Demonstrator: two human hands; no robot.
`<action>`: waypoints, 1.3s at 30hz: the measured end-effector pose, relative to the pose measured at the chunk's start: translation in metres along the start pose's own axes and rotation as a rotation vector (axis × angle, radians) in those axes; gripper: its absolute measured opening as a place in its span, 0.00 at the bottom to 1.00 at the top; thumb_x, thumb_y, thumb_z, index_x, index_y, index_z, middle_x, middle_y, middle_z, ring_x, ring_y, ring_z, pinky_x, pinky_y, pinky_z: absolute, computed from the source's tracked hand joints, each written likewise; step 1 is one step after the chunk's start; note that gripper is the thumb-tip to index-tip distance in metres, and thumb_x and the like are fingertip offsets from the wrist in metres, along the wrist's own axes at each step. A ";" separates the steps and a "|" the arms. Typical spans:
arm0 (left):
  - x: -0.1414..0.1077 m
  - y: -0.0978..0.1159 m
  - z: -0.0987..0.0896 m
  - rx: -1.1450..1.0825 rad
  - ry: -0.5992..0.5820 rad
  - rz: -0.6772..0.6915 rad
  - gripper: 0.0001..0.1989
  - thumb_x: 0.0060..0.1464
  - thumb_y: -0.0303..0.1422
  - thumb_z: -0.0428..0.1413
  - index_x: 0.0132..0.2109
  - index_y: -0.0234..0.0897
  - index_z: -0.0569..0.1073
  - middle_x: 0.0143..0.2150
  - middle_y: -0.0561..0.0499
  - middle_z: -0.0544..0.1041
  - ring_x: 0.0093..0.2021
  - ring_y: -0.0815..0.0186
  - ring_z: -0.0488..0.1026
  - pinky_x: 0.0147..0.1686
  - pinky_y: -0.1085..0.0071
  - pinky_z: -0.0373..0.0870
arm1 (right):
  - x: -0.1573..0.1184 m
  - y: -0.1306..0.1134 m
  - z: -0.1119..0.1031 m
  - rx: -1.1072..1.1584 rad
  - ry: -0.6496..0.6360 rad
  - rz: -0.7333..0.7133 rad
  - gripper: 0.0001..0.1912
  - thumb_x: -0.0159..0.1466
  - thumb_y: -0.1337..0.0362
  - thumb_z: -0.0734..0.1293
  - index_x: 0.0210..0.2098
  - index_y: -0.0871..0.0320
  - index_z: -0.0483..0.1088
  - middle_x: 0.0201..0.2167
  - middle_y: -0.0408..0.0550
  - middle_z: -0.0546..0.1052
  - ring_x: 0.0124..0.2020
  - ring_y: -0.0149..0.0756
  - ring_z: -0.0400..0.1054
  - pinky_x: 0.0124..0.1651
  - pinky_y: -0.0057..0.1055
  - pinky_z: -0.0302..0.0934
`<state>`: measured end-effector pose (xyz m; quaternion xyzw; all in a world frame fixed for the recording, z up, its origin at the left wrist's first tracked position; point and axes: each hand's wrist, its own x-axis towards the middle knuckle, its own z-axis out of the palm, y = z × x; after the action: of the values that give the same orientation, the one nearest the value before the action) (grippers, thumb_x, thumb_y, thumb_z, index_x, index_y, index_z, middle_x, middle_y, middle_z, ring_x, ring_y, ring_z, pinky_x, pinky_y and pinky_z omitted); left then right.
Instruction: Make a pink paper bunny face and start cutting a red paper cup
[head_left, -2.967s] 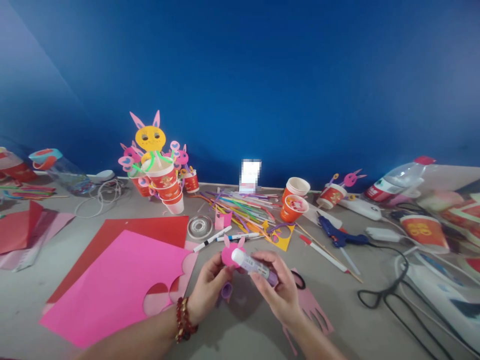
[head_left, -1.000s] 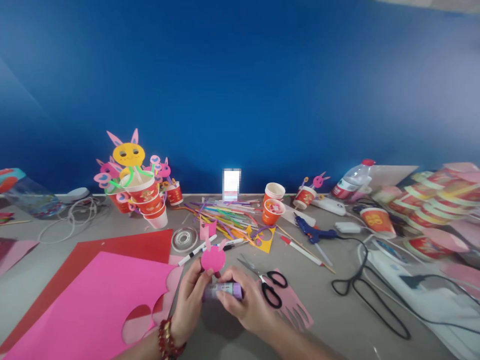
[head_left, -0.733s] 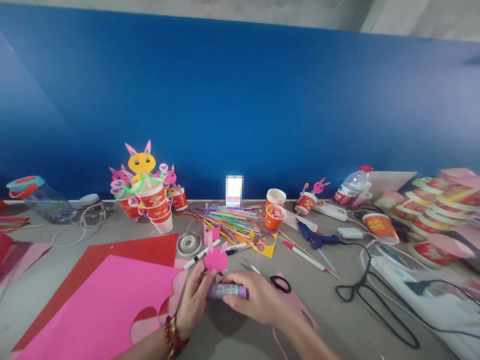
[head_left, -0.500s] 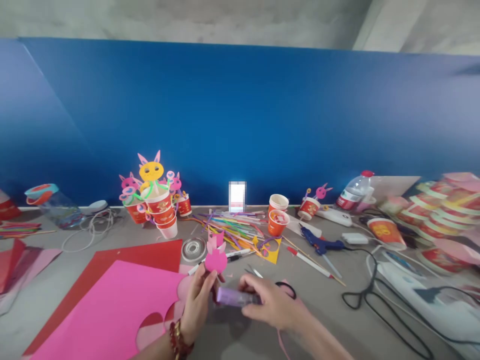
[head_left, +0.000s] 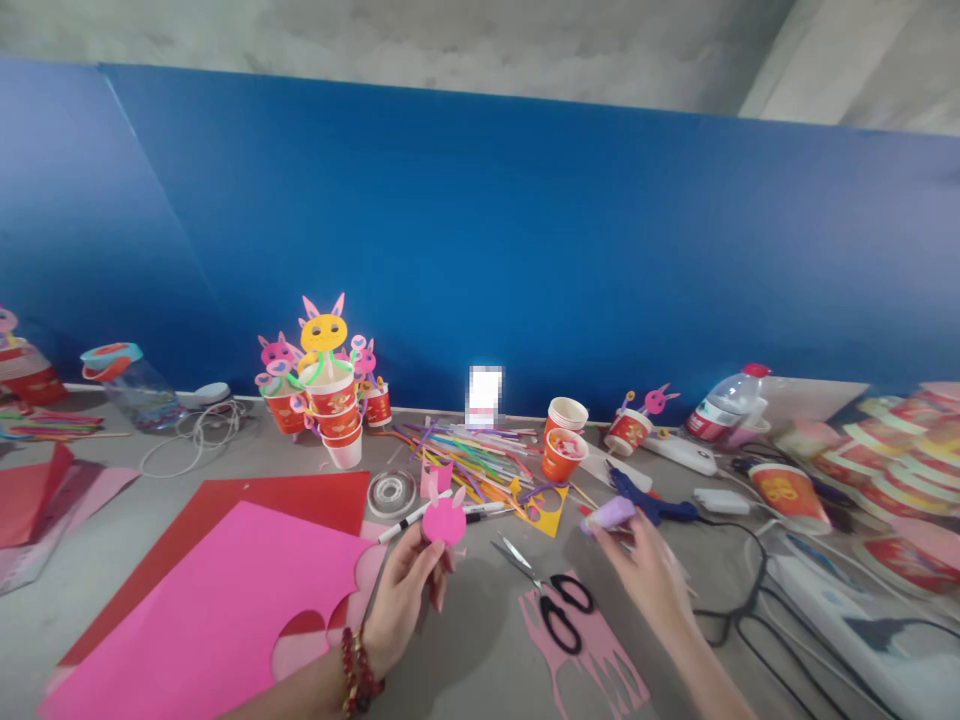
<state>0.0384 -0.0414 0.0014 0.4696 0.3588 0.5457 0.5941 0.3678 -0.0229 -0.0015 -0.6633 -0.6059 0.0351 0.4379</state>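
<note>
Hands at work over a grey desk, clock directions taken as seen by the wearer. The left hand, a beaded bracelet at its wrist, pinches the lower edge of a pink rabbit-head cutout between thumb and fingers; the cutout lies at the hand's one o'clock, ears uppermost. The right hand, slightly blurred, is closed around one end of a purple tube, which points toward ten o'clock. At twelve o'clock from this hand lies a blue glue gun; whether the two touch cannot be told. Between the hands, open scissors rest partly on slit pink paper. At the left hand's nine o'clock, a large pink sheet overlaps a red one; at twelve, a tape roll.
</note>
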 end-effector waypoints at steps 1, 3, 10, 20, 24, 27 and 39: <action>0.000 0.000 0.000 -0.001 -0.002 0.004 0.14 0.60 0.42 0.54 0.35 0.35 0.68 0.27 0.55 0.70 0.17 0.77 0.61 0.17 0.78 0.57 | -0.002 0.004 0.004 -0.021 -0.051 0.010 0.17 0.57 0.46 0.65 0.32 0.53 0.66 0.30 0.52 0.80 0.31 0.47 0.76 0.34 0.37 0.69; 0.000 -0.001 -0.001 -0.007 -0.006 0.005 0.13 0.61 0.41 0.53 0.35 0.35 0.68 0.27 0.55 0.70 0.17 0.77 0.61 0.17 0.78 0.57 | -0.004 0.009 0.009 -0.028 -0.141 0.043 0.16 0.57 0.47 0.64 0.33 0.53 0.65 0.29 0.51 0.80 0.31 0.48 0.76 0.34 0.38 0.68; -0.001 0.001 0.001 -0.011 -0.005 -0.019 0.13 0.61 0.41 0.54 0.35 0.35 0.68 0.27 0.55 0.71 0.17 0.77 0.60 0.17 0.78 0.57 | -0.004 0.009 0.010 0.001 -0.163 0.121 0.19 0.57 0.47 0.64 0.38 0.54 0.65 0.31 0.50 0.80 0.31 0.47 0.77 0.34 0.37 0.68; -0.001 -0.003 -0.005 0.062 0.005 -0.053 0.15 0.58 0.43 0.57 0.33 0.35 0.70 0.26 0.54 0.71 0.18 0.75 0.62 0.18 0.78 0.58 | -0.009 0.007 -0.009 -0.077 -0.190 0.038 0.18 0.58 0.58 0.61 0.47 0.57 0.66 0.41 0.53 0.79 0.34 0.42 0.76 0.39 0.38 0.70; 0.001 -0.009 -0.008 0.042 0.031 -0.076 0.15 0.55 0.44 0.59 0.33 0.35 0.71 0.27 0.54 0.73 0.19 0.74 0.62 0.19 0.78 0.60 | 0.017 0.026 -0.052 -0.270 -0.049 -0.014 0.16 0.60 0.65 0.58 0.47 0.57 0.68 0.44 0.53 0.77 0.42 0.42 0.74 0.44 0.35 0.68; 0.001 -0.009 -0.008 0.048 0.034 -0.083 0.15 0.54 0.44 0.60 0.33 0.35 0.72 0.27 0.53 0.73 0.19 0.74 0.63 0.20 0.78 0.61 | 0.043 0.046 -0.076 -0.563 -0.092 -0.023 0.18 0.60 0.69 0.58 0.49 0.59 0.69 0.46 0.56 0.76 0.45 0.46 0.72 0.46 0.38 0.65; 0.003 -0.003 -0.004 0.113 0.026 -0.065 0.17 0.55 0.45 0.58 0.30 0.34 0.71 0.22 0.54 0.71 0.18 0.74 0.62 0.19 0.77 0.58 | 0.081 0.081 -0.049 -0.575 -0.439 -0.204 0.27 0.49 0.80 0.61 0.47 0.62 0.73 0.48 0.58 0.74 0.49 0.49 0.67 0.53 0.40 0.58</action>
<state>0.0365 -0.0375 -0.0022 0.4833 0.4118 0.5113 0.5792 0.4802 0.0283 0.0169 -0.6721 -0.7333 -0.0389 0.0948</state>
